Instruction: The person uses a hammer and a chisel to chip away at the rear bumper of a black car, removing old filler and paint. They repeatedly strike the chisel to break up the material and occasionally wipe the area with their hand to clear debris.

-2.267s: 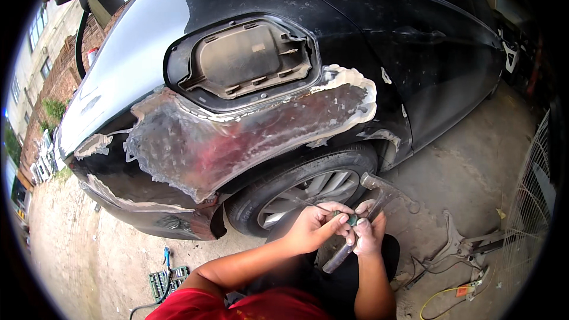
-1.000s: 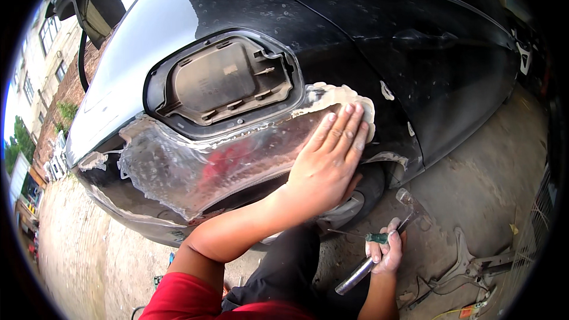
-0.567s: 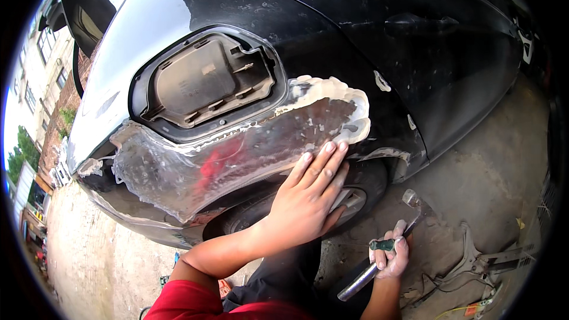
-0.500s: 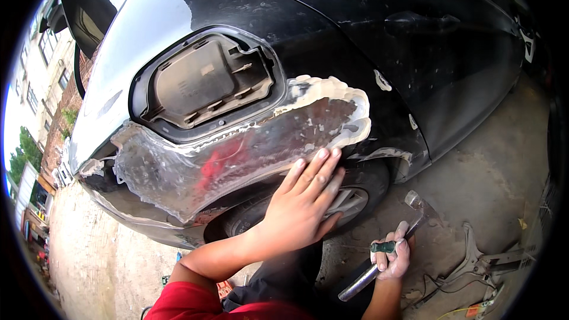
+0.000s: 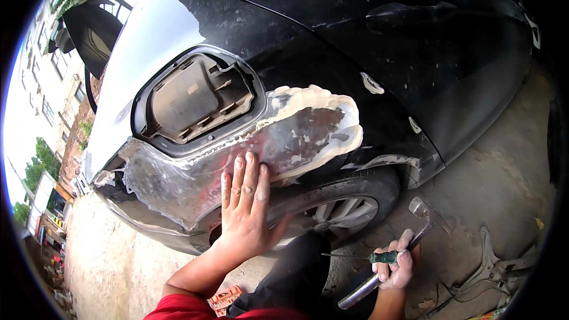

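Observation:
My left hand (image 5: 246, 225) lies flat on the stripped rear fender (image 5: 169, 181) of a black car, fingers straight and pointing away from me. Bare grey metal with a reddish smear surrounds the fingertips, and chipped cream filler (image 5: 349, 136) borders the patch to the right. Lower right, my right hand (image 5: 396, 269) is wrapped round two tools, off the car. One is a metal hammer (image 5: 361, 292), its head raised at the far end. The other, a screwdriver (image 5: 384, 257), has a green handle and a thin shaft pointing left.
Above the patch, a tail-light opening (image 5: 189, 101) exposes inner plastic. The rear wheel (image 5: 349, 210) sits beneath the fender, close to my knee (image 5: 299, 266). Metal parts and cables (image 5: 489, 269) lie on the ground at right. An orange-and-white object (image 5: 225, 298) is near my left elbow.
My left hand has slid left along the fender, from near the filler's lower edge onto the reddish smear. My right hand keeps both tools, and the screwdriver's shaft now shows. The view has shifted slightly.

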